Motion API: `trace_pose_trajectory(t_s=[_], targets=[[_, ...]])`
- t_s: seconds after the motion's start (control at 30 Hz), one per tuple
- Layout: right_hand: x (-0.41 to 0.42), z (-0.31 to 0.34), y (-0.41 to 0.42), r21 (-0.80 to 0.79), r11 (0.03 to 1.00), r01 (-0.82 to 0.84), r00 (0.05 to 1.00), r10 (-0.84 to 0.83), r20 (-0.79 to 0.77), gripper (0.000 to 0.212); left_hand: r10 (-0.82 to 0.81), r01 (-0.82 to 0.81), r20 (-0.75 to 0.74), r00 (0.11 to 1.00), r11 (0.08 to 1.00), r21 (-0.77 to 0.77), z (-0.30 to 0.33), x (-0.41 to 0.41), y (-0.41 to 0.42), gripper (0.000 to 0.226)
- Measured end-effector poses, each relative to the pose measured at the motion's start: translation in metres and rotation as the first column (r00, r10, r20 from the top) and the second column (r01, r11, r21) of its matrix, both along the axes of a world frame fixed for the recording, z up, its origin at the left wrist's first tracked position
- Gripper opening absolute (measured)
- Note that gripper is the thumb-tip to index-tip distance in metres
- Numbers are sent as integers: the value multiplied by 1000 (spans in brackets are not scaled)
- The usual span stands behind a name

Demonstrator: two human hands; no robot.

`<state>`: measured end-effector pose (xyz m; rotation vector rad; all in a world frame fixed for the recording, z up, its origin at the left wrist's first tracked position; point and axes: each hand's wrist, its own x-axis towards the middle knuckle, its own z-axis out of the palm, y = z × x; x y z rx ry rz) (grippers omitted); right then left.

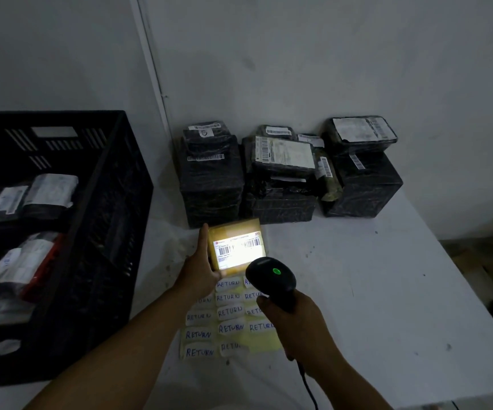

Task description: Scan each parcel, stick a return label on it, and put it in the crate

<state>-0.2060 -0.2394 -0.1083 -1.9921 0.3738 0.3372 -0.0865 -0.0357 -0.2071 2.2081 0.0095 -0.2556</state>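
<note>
Your right hand (294,322) wraps its fingers around the grip of a black handheld barcode scanner (270,278), whose green light glows on top and whose black cable (308,386) trails toward you. The scanner's head points at a small yellowish-brown parcel (236,247) lying on the white table (387,291), and its beam lights up the white shipping label with barcodes (237,251) on the parcel's top. Your left hand (200,272) lies against the parcel's left edge, fingers straight and held together, thumb tucked under its near corner.

Just on your side of the parcel sits a yellow sheet of white handwritten "RETURN" stickers (229,319), partly under both hands.

Behind the parcel, against the grey wall, stand several black plastic-wrapped parcels (283,173) in stacks, each with white barcode labels.

To your left the black slatted plastic crate (103,232) holds a few parcels with white labels (41,196), one with a red edge.
</note>
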Motion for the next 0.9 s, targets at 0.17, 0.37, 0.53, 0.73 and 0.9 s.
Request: trace_pose_trajectory(t_s=[0.17,0.37,0.53,0.73,0.9], targets=[[-5,13,-6,10,1000,3,999,-3,-35,29,1,-1,1,1000,999,-38,1,-2,0,125],[-13,27,-12,14,999,37,999,-37,-41,26,2,-4,-21,1000,998,-69,5,-4,-3,121],[-18,32,-15,-17,999,34,998,-35,-45,27,18,-19,-16,1000,998,-55,7,-8,-4,121],[-26,32,-20,-2,999,50,997,-50,-58,22,33,-35,-33,999,998,-61,7,-9,-6,118],[-28,30,-21,12,998,61,997,-60,-54,19,43,-45,-41,998,997,-60,8,-8,-7,118]])
